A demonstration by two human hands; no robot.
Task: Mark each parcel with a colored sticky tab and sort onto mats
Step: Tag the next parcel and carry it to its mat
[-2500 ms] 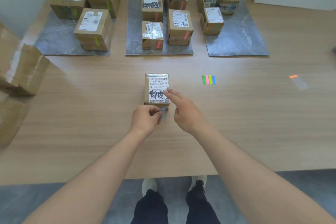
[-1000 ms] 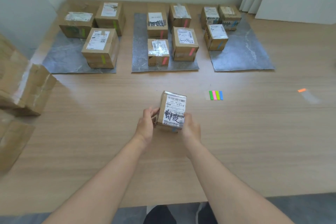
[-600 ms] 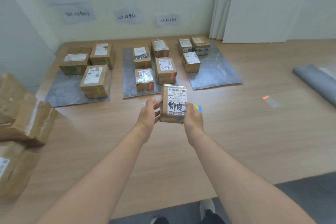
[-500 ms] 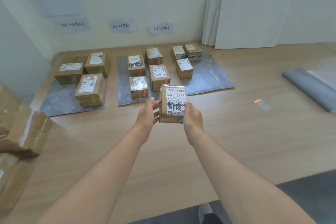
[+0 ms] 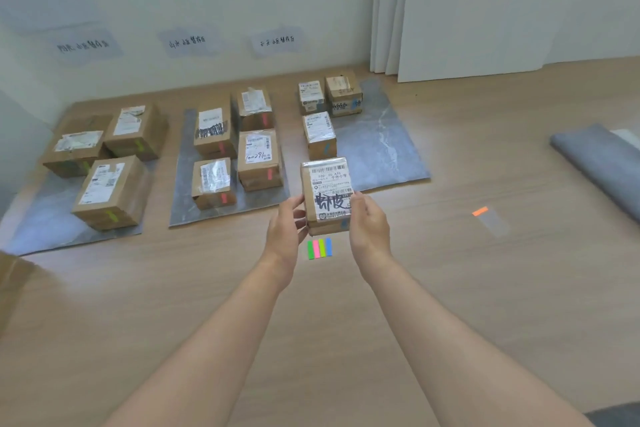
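We gripped the labelled parcel (image 5: 327, 194), left hand (image 5: 284, 229) curled on its left side, right hand (image 5: 369, 225) on its right; the sticky tab strip (image 5: 319, 248) lay beneath the grip, the grey mat (image 5: 381, 149) beyond.

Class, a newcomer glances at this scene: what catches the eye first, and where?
A labelled parcel, held up mid-frame between the left hand and right hand. Behind it, tabbed parcels sit on three grey mats; bright sticky tabs lie on the table below the hands.

Soft even daylight, slight blur, edges warped
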